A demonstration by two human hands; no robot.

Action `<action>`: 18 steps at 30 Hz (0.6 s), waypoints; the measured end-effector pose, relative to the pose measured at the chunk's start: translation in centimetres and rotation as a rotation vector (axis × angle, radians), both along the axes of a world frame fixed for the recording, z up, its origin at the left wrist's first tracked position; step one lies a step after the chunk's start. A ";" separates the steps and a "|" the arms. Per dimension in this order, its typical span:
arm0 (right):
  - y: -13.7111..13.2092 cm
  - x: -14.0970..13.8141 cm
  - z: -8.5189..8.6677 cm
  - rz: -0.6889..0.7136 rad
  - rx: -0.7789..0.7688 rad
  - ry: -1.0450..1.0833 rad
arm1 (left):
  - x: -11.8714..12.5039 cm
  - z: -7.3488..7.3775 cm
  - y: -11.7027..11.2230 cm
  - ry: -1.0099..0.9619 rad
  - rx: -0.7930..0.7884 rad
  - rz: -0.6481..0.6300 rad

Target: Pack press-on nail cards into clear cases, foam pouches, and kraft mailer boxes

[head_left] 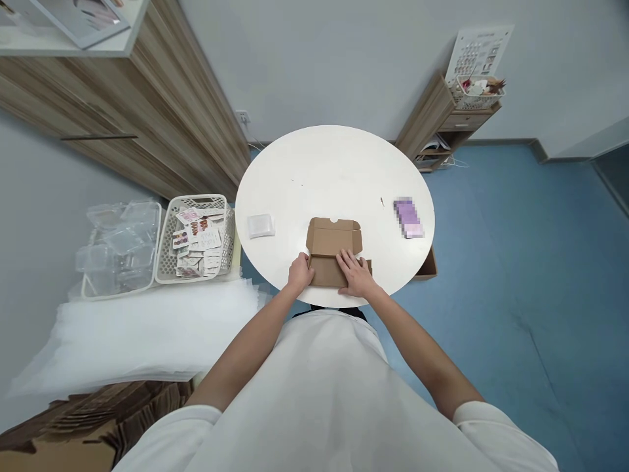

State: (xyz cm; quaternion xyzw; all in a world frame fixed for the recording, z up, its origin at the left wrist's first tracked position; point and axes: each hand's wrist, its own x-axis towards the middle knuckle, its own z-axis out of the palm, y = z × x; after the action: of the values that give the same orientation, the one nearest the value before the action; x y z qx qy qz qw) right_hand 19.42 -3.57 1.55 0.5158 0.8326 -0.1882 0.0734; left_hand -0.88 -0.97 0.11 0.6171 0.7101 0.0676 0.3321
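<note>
A brown cardboard mailer box (336, 241) lies on the near part of the white oval table, its lid flap laid back away from me. My left hand (300, 271) is closed around the left side wall of the box. With fingers stretched out, my right hand (356, 274) rests across the right part of the box and its fold line. A small side flap (369, 265) sticks out beyond the right hand. To the left lies a small clear plastic case (260, 225). A purple item (407, 216), blurred out, is at the table's right.
Left of the table (334, 157) stand a white basket (228, 242) of printed cards and another holding clear plastic boxes (122, 239). White foam sheets (142, 331) and stacked flat cardboard (93, 419) lie nearer me. A wooden cabinet (455, 124) stands at back right.
</note>
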 end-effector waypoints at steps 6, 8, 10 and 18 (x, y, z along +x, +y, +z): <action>0.4 0.2 0.0 -0.016 0.016 -0.004 | -0.3 0.3 -1.0 -0.152 0.074 -0.019; 0.6 0.5 -0.1 -0.010 0.017 -0.005 | -0.9 0.8 -1.4 -0.221 0.102 -0.084; 0.9 0.7 -0.1 0.004 0.017 -0.004 | -1.3 1.4 -1.5 -0.228 0.118 -0.214; 1.2 2.1 0.9 0.029 0.002 0.025 | 0.4 1.7 0.0 0.008 0.021 -0.468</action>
State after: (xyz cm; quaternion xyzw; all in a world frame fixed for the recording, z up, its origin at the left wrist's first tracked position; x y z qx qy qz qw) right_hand 21.51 -2.37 2.42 0.5015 0.8410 -0.1926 0.0650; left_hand -0.53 -1.02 1.78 0.7688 0.5482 -0.0065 0.3293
